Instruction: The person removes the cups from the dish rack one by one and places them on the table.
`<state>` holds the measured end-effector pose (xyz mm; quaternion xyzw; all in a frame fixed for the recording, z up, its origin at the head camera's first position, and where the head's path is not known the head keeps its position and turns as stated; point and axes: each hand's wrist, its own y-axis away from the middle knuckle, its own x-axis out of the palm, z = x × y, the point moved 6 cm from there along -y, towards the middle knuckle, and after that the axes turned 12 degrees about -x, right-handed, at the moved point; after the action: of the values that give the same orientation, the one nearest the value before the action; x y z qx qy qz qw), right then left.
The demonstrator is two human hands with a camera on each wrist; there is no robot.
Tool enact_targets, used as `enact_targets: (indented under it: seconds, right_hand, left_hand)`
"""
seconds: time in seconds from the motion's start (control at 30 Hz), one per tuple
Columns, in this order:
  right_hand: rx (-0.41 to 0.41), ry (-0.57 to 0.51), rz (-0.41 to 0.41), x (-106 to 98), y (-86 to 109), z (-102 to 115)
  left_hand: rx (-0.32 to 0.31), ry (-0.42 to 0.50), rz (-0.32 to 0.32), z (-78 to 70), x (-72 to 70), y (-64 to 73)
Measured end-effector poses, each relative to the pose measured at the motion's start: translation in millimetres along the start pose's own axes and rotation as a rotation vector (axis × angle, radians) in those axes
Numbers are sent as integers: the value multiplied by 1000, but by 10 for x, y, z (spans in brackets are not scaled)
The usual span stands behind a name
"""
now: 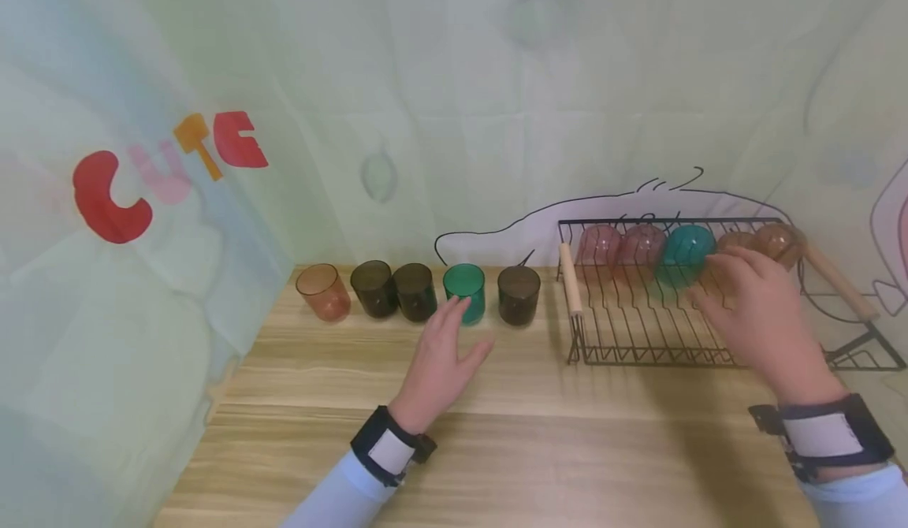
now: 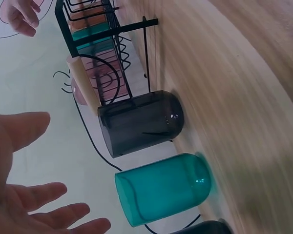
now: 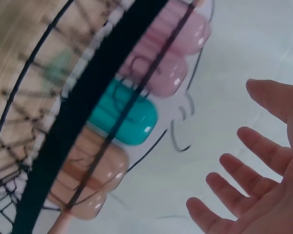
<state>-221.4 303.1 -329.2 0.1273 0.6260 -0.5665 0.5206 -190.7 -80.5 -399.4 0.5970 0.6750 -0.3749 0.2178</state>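
Observation:
My left hand (image 1: 441,358) hovers near a teal glass (image 1: 465,288), thumb spread from the fingers and holding nothing. In the left wrist view that glass (image 2: 161,190) stands apart from my fingers, beside a dark grey glass (image 2: 141,122). Over the front of a black wire dish rack (image 1: 653,356) is my right hand (image 1: 766,319), its fingers spread. Along the back of the rack, several glasses lie upside down: pink ones (image 3: 161,73), a teal one (image 3: 129,114) and amber ones (image 3: 100,161). In the right wrist view nothing touches the right fingers.
Left of the teal glass stand two dark glasses (image 1: 374,290) and an orange glass (image 1: 325,293), upright along the wooden table's (image 1: 496,449) back edge. The rack has wooden handles (image 1: 571,278). A printed curtain (image 1: 461,118) hangs directly behind.

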Motion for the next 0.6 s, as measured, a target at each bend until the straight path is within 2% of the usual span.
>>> enact_targets:
  seconds: [0.2,0.43,0.6]
  right_hand:
    - [26,14,63,18,-103,-349]
    - [81,74,202,106,-201,-698]
    - [67,104,270,130,-281,-869]
  left_hand:
    - [-17,-40,36,98,69,18]
    - [-31,-74,70,153,89,15]
    - [-24,-73,76,172,95,-2]
